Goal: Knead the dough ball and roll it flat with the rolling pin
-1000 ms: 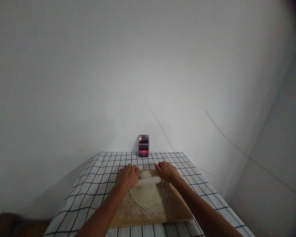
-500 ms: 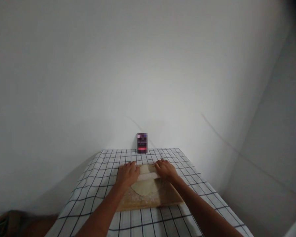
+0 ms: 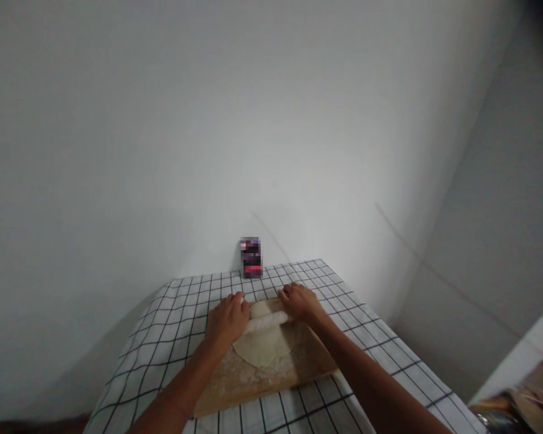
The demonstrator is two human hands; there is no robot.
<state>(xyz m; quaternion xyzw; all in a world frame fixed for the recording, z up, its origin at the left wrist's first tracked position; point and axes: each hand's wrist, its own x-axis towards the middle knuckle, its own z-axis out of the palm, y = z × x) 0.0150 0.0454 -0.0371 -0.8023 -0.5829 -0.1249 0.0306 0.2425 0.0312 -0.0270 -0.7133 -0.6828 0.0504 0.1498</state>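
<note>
A pale rolling pin [image 3: 266,322] lies across a flat sheet of dough [image 3: 265,348], which shows both in front of and behind it. Over the pin's left end, my left hand [image 3: 229,313] is closed with fingers curled. My right hand [image 3: 298,300] grips the other end the same way. Both pin ends are hidden under my hands. Beneath the dough is a wooden board [image 3: 239,386] dusted with flour, most thickly along its near part.
A white tablecloth with dark grid lines [image 3: 185,307] covers the table. At its far edge a small dark, pixelated object [image 3: 252,258] stands against the white wall [image 3: 271,120]. Blurred items [image 3: 511,413] show at the lower right corner.
The view has tilted and shifted, so the board now appears slanted and blurred items show at lower right. Both hands stay on the rolling pin, still near the dough's far part.
</note>
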